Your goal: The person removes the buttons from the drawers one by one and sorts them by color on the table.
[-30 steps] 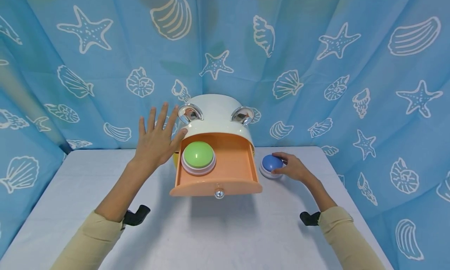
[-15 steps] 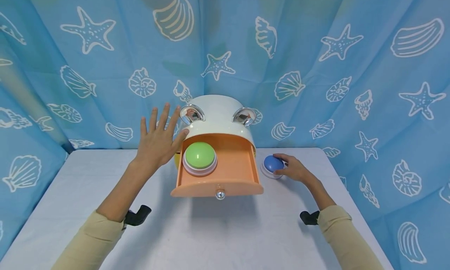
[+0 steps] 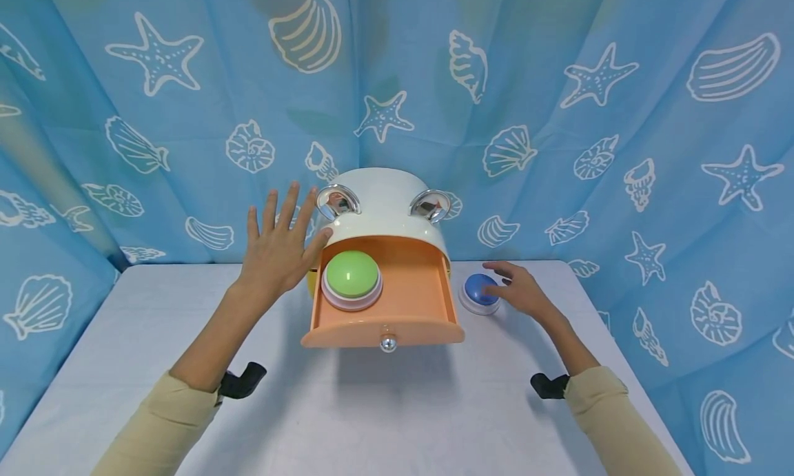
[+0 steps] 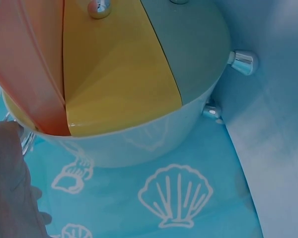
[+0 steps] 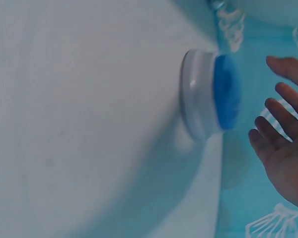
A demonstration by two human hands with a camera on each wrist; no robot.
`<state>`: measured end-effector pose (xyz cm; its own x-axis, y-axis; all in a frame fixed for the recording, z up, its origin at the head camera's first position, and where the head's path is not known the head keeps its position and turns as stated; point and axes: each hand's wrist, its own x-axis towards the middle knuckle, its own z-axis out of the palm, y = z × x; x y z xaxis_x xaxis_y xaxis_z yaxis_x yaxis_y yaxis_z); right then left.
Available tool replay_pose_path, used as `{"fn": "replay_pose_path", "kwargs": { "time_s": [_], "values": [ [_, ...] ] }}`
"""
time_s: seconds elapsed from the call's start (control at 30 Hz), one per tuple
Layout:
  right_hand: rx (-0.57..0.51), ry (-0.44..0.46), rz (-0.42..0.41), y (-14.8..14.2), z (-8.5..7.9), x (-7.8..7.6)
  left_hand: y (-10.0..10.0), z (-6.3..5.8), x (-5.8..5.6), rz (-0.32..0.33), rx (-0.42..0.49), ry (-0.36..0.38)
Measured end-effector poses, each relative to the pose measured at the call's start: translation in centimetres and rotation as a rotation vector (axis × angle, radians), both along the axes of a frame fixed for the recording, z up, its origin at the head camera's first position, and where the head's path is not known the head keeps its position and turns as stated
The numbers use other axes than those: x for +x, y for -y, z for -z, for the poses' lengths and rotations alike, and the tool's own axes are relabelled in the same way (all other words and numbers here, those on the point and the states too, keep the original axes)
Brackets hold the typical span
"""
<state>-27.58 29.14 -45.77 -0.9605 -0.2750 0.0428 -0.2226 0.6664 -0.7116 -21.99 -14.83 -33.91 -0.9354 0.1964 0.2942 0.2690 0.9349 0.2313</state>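
Observation:
A small white cabinet point(image 3: 384, 197) with chrome loops stands at the back of the table, its top orange drawer point(image 3: 414, 276) pulled out. A push button with a green dome point(image 3: 351, 274) sits in the drawer's left half. My left hand point(image 3: 273, 252), fingers spread straight, is at the cabinet's left side; the left wrist view shows the hand point(image 4: 10, 183) beside the drawer. To the cabinet's right, a push button with a blue dome point(image 3: 479, 289) rests on the table. My right hand point(image 3: 524, 290) is beside it with loosened fingers; the right wrist view shows a gap between the hand point(image 5: 288, 139) and button point(image 5: 203, 94).
Below the orange drawer, the left wrist view shows a yellow drawer point(image 4: 114, 69) and a green drawer point(image 4: 198, 49), both pushed in. A blue curtain point(image 3: 422, 63) printed with shells hangs right behind the white-covered table point(image 3: 397, 421).
My right hand has let go of the blue button, its fingers lifting and moving slightly right. The button stays where it was. My left hand holds its place.

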Motion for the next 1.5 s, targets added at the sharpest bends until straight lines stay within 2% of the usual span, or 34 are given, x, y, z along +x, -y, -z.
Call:
{"fn": "replay_pose_path", "kwargs": {
  "time_s": [0.23, 0.47, 0.6, 0.77, 0.9, 1.03, 1.27, 1.5],
  "values": [
    [-0.152, -0.145, -0.014, 1.5, -2.8, 2.0, 0.0, 0.0, 0.1, 0.002, 0.012, 0.007],
    [-0.269, -0.317, -0.012, 4.2, -6.9, 4.9, 0.0, 0.1, 0.0, 0.000, 0.013, 0.005],
    [-0.371, -0.387, -0.057, 5.8, -9.3, 6.3, 0.0, 0.1, -0.1, 0.001, 0.011, 0.002],
    [-0.456, -0.415, -0.149, 8.3, -11.9, 7.8, 0.0, 0.1, -0.1, 0.003, 0.011, 0.002],
    [-0.445, -0.392, -0.240, 10.5, -13.4, 8.6, 0.0, 0.1, -0.1, 0.005, 0.011, 0.002],
    [-0.424, -0.307, -0.322, 12.4, -14.2, 8.7, 0.1, 0.1, -0.2, 0.003, 0.012, 0.002],
    [-0.372, -0.128, -0.389, 15.2, -14.3, 8.0, 0.0, 0.2, -0.1, 0.005, 0.013, 0.004],
    [-0.296, -0.059, -0.459, 17.4, -14.1, 7.6, 0.1, 0.2, -0.1, 0.004, 0.018, 0.000]
  ]
}}
